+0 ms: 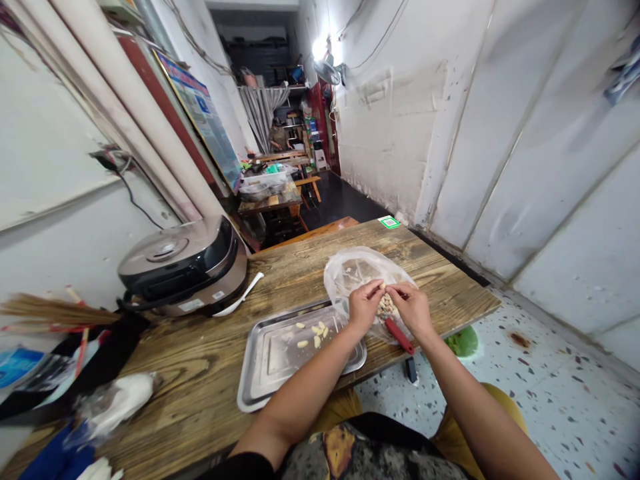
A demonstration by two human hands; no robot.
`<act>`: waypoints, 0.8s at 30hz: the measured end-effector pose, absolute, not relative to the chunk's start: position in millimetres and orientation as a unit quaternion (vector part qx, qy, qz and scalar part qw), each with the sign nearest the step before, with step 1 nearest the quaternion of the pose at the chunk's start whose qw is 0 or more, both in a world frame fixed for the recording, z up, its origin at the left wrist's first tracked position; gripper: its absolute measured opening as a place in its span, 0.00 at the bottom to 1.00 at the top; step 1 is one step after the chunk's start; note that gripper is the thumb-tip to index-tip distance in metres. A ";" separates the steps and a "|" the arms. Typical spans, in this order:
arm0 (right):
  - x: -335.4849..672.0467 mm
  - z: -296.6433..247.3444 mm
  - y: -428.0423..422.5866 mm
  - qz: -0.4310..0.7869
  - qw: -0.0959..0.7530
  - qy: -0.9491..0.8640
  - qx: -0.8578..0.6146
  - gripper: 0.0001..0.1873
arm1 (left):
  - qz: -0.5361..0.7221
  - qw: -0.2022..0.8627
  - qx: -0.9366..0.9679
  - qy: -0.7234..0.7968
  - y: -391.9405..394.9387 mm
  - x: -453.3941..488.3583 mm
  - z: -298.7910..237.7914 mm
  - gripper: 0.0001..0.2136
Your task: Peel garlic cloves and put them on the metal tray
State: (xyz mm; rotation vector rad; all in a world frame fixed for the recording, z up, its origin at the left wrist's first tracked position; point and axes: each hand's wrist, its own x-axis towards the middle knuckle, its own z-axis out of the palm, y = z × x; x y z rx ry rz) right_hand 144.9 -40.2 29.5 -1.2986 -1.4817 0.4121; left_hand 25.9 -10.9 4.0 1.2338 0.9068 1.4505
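Observation:
My left hand (365,308) and my right hand (411,307) meet above an open clear plastic bag (345,267). Their fingertips pinch one small pale garlic clove (383,286) between them. Unpeeled garlic cloves (386,306) lie in the bag below my fingers. A red handle (399,335), like that of a small knife, rests at the bag's near side under my right hand; its blade is hidden. Left of the bag sits a metal tray (249,373) bearing several peeled, pale yellow cloves (317,333). My left forearm passes over the tray's near right part.
A rice cooker (185,267) stands at the table's back left, with a white spoon (243,295) beside it. Chopsticks and packets fill a dark holder (107,347) at far left, near a plastic-wrapped bundle (120,397). Another cluttered table (273,199) stands beyond, with a person (278,137) farther back.

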 end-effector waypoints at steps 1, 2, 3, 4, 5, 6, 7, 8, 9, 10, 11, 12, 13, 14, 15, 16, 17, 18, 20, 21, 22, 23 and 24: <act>145.2 29.7 -40.4 0.173 0.532 -0.620 -0.550 0.13 | 0.604 0.483 0.512 0.374 -12.8 25.5 6.9 0.12; 145.4 30.1 -40.7 0.171 0.530 -0.622 -0.551 0.13 | 0.609 0.476 0.516 0.370 -14.7 24.9 10.3 0.11; 145.6 30.9 -41.0 0.166 0.528 -0.625 -0.549 0.13 | 0.613 0.473 0.518 0.364 -16.4 24.1 13.7 0.11; 145.9 31.9 -41.3 0.161 0.527 -0.631 -0.546 0.12 | 0.615 0.473 0.520 0.357 -17.9 23.1 17.0 0.11; 146.2 33.0 -41.6 0.155 0.524 -0.637 -0.543 0.12 | 0.617 0.472 0.523 0.350 -19.1 22.0 19.8 0.11; 146.7 34.3 -41.7 0.149 0.522 -0.642 -0.541 0.12 | 0.617 0.470 0.529 0.343 -20.0 20.7 21.9 0.10; 147.3 35.4 -41.8 0.144 0.521 -0.645 -0.540 0.12 | 0.616 0.466 0.538 0.337 -20.4 19.5 23.2 0.10; 148.0 36.3 -41.7 0.142 0.520 -0.647 -0.539 0.12 | 0.612 0.460 0.550 0.333 -20.5 18.4 23.7 0.10; 148.7 37.0 -41.5 0.144 0.521 -0.647 -0.538 0.11 | 0.607 0.453 0.563 0.330 -20.2 17.8 23.5 0.10; 149.5 37.4 -41.1 0.150 0.523 -0.646 -0.536 0.11 | 0.602 0.448 0.574 0.329 -19.7 17.6 22.6 0.10; 150.2 37.4 -40.8 0.162 0.527 -0.641 -0.534 0.11 | 0.598 0.446 0.579 0.330 -18.9 18.0 21.4 0.09; 150.7 37.2 -40.3 0.182 0.533 -0.632 -0.533 0.11 | 0.594 0.451 0.576 0.334 -17.9 18.9 19.8 0.09; 150.9 36.7 -39.8 0.209 0.542 -0.614 -0.534 0.10 | 0.592 0.467 0.562 0.340 -16.8 20.3 18.3 0.09; 150.8 36.0 -39.1 0.243 0.553 -0.590 -0.536 0.11 | 0.589 0.494 0.539 0.345 -15.6 21.8 16.9 0.10; 150.4 34.8 -38.2 0.279 0.562 -0.561 -0.539 0.11 | 0.586 0.532 0.506 0.344 -14.4 23.1 15.8 0.11; 149.9 33.2 -36.9 0.315 0.570 -0.533 -0.540 0.11 | 0.578 0.580 0.467 0.334 -13.2 23.9 15.1 0.12; 149.3 31.1 -35.3 0.347 0.576 -0.506 -0.541 0.11 | 0.566 0.631 0.427 0.315 -12.1 24.1 14.9 0.14; 148.9 28.4 -33.1 0.371 0.580 -0.483 -0.541 0.11 | 0.550 0.680 0.389 0.291 -11.0 23.3 15.0 0.15; 149.1 20.9 -27.3 0.394 0.586 -0.447 -0.549 0.11 | 0.520 0.749 0.328 0.247 -9.2 19.7 15.5 0.15; 149.9 16.3 -23.7 0.391 0.586 -0.437 -0.558 0.11 | 0.508 0.770 0.306 0.237 -8.4 17.3 15.8 0.14; 151.2 11.2 -19.8 0.379 0.582 -0.437 -0.572 0.11 | 0.499 0.783 0.289 0.233 -7.8 14.8 15.8 0.14; 152.9 5.9 -15.8 0.357 0.569 -0.448 -0.590 0.12 | 0.494 0.790 0.277 0.235 -7.3 12.7 15.7 0.13; 154.7 0.7 -11.9 0.328 0.547 -0.468 -0.612 0.14 | 0.490 0.793 0.271 0.238 -7.0 10.9 15.3 0.13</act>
